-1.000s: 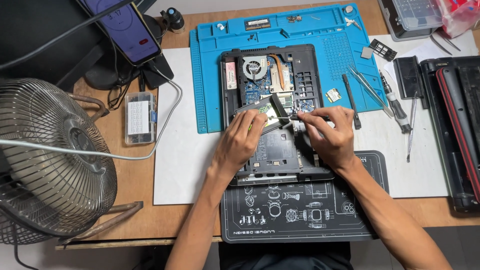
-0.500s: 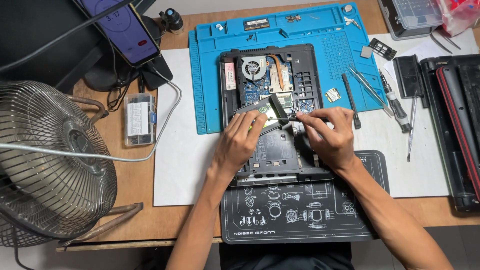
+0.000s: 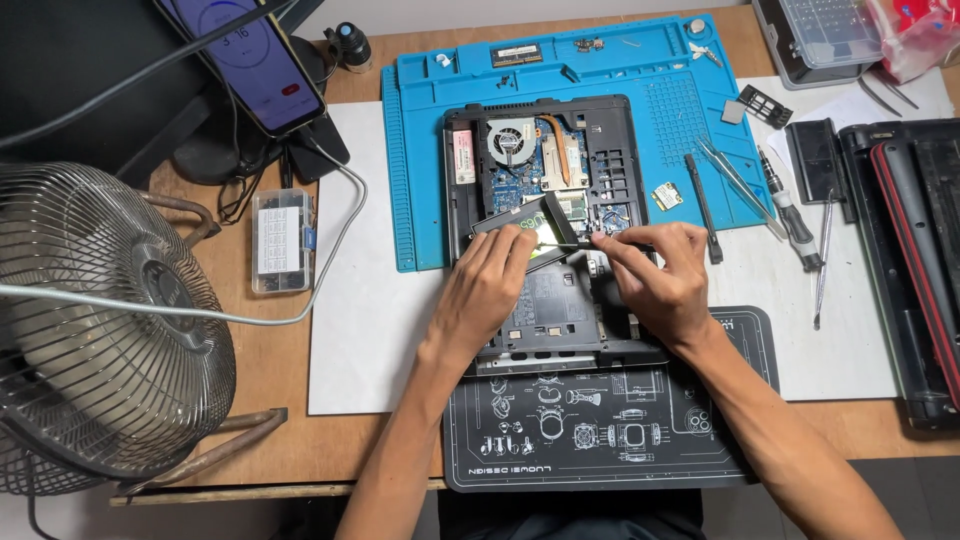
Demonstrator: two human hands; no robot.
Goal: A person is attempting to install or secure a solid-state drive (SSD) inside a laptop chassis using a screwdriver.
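Almost nothing has moved since the earlier frames: both hands sit over the same spot on the open laptop (image 3: 545, 200), and the small drive (image 3: 525, 232) is tilted up at the same angle.

Far to the left of your left hand stands a wire-cage fan (image 3: 105, 330), all thin metal bars, and nearer lies a clear plastic parts box (image 3: 280, 242). Your left hand (image 3: 487, 290) has its fingers closed on the drive's near edge, propping the flat, dark slab so its far edge lifts off the laptop's bay. Keep that tilt shallow and support the drive by its edges, not its faces.

Your right hand (image 3: 655, 275) is pinched shut on a thin dark tool or strip just right of the drive; what exactly it is, I cannot tell. Work it level, without prying against the green board and copper pipe above your fingers.

The laptop lies on a blue rubbery mat (image 3: 420, 150), ribbed and soft. Right of your right hand, loose on the bench (image 3: 860, 330), lie slim metal tweezers (image 3: 735, 185) and a screwdriver (image 3: 790, 210).
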